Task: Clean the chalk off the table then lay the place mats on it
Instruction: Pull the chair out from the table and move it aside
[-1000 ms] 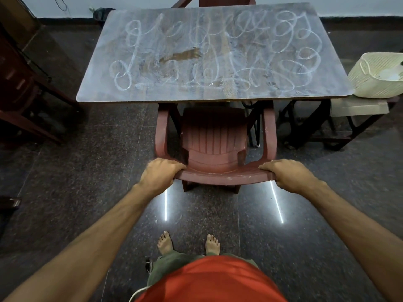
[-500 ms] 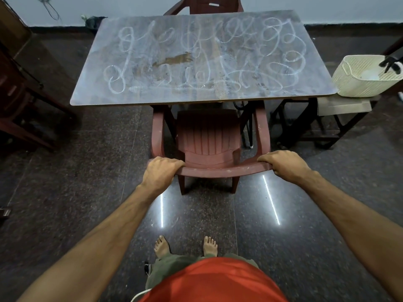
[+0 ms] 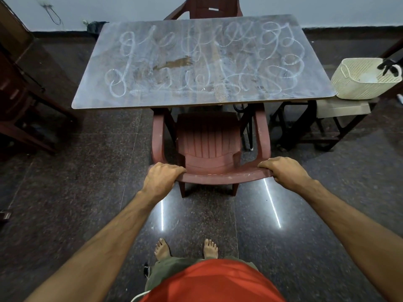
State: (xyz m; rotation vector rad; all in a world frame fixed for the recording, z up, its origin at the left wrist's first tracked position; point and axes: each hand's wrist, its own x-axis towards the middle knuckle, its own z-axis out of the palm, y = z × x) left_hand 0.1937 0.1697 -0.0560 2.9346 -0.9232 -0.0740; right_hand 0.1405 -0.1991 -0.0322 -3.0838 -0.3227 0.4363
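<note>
A grey table (image 3: 102,99) stands ahead, its top covered with looping white chalk scribbles (image 3: 277,55) and a brown smear near the middle. A red-brown plastic chair (image 3: 209,136) is tucked under the table's near edge. My left hand (image 3: 161,179) grips the left end of the chair's top rail. My right hand (image 3: 285,171) grips the right end. No cloth or place mats are visible.
A cream plastic basket (image 3: 359,81) sits on a low stand right of the table. A second red-brown chair (image 3: 209,7) stands at the table's far side. Dark wooden furniture (image 3: 19,110) lines the left. My bare feet stand on the dark polished floor (image 3: 65,192).
The table and chair have shifted slightly down and left in view and the far chair shows more. Both hands keep the same grip on the chair's rail.
</note>
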